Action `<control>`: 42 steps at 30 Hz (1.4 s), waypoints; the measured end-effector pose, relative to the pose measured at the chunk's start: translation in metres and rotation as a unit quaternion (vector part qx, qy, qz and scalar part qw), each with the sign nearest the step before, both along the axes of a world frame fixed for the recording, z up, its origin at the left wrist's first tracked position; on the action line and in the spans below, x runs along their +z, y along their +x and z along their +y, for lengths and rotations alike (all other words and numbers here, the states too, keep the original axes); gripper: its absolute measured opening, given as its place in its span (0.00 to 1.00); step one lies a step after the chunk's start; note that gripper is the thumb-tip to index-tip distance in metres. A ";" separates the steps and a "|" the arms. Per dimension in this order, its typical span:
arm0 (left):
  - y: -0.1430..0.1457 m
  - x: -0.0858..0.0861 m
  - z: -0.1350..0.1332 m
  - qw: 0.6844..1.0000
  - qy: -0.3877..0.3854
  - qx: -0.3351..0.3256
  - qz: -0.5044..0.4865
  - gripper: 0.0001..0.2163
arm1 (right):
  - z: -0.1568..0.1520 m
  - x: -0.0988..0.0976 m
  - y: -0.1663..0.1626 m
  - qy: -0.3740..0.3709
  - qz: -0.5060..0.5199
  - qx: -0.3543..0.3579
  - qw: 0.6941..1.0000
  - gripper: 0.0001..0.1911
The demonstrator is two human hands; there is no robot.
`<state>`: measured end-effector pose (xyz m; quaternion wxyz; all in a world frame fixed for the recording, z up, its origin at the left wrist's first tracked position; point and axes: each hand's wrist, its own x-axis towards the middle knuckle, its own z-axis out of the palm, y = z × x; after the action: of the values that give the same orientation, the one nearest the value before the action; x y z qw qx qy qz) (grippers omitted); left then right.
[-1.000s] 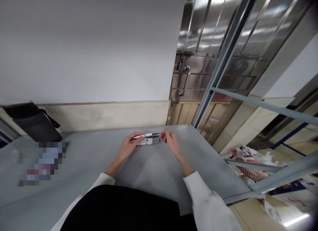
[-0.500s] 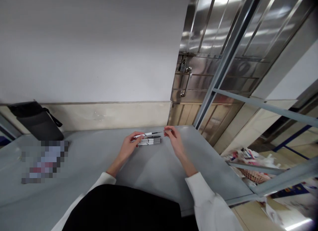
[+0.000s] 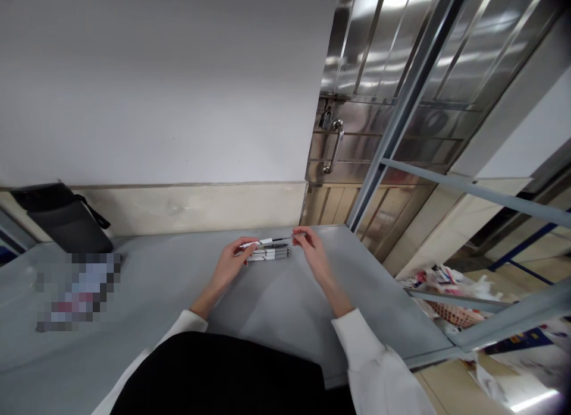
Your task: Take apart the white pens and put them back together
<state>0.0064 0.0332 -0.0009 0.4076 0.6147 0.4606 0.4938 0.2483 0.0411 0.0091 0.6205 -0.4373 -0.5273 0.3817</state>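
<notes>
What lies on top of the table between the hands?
White-and-grey pens in a row. The left hand covers some of their left ends, hiding them.

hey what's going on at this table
A person is handling a pen at the grey table. The left hand holds the white pen, its thin dark refill bare and pointing toward the right hand. That hand pinches a small grey part near the refill's tip, too small to make out clearly. More pens lie side by side just below.
</notes>
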 end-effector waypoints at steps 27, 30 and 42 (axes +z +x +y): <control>0.006 0.003 -0.004 1.000 -0.011 -0.020 0.001 0.21 | -0.010 0.003 -0.012 -0.009 -0.082 0.113 0.990 0.12; 0.005 0.002 -0.003 1.000 -0.013 -0.020 0.000 0.21 | -0.010 0.004 -0.013 -0.007 -0.084 0.110 0.990 0.10; 0.006 0.002 -0.004 1.000 -0.017 -0.018 0.010 0.21 | -0.009 0.002 -0.013 -0.003 -0.081 0.120 0.990 0.12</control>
<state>0.0121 0.0296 0.0009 0.4219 0.6207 0.4620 0.4725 0.2356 0.0319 0.0113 0.5244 -0.4023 -0.6232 0.4182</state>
